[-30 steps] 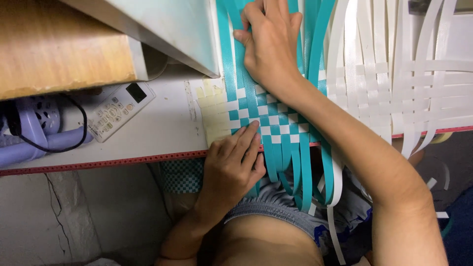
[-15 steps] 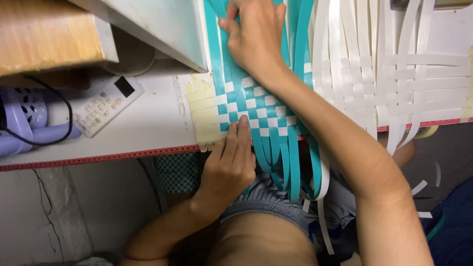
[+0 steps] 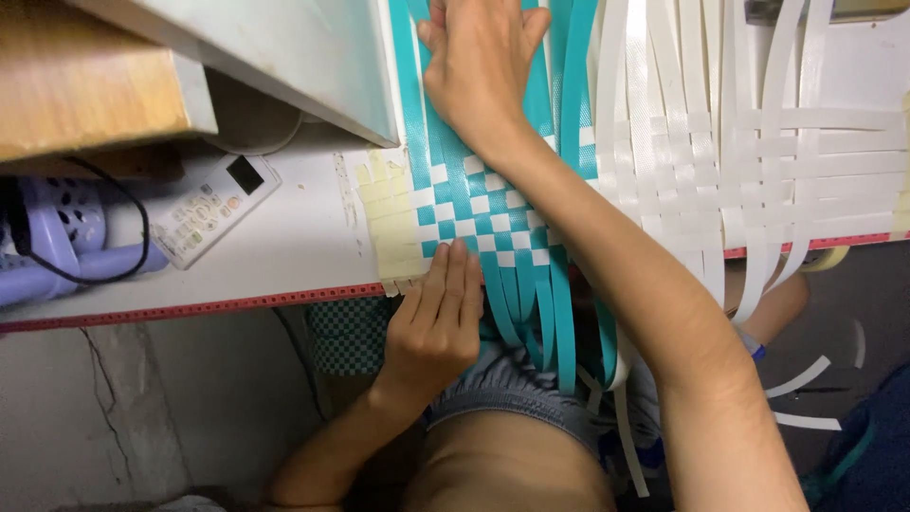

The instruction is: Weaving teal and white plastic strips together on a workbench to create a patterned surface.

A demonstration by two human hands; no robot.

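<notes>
Teal-and-white woven strip mat (image 3: 483,213) lies on white worktop (image 3: 284,237), strips' long axis running near-far, loose ends hanging off near edge. Right hand (image 3: 483,57) flat, fingers spread, pressing far part; left hand (image 3: 441,318) flat on near edge, gripping nothing. Mat sits btwn both.

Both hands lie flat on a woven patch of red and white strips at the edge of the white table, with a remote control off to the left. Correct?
Not quite: the head view shows the woven strips are teal and white, not red. The rest holds: left hand and right hand lie flat on them at the white table edge, the remote control to the left.
</notes>
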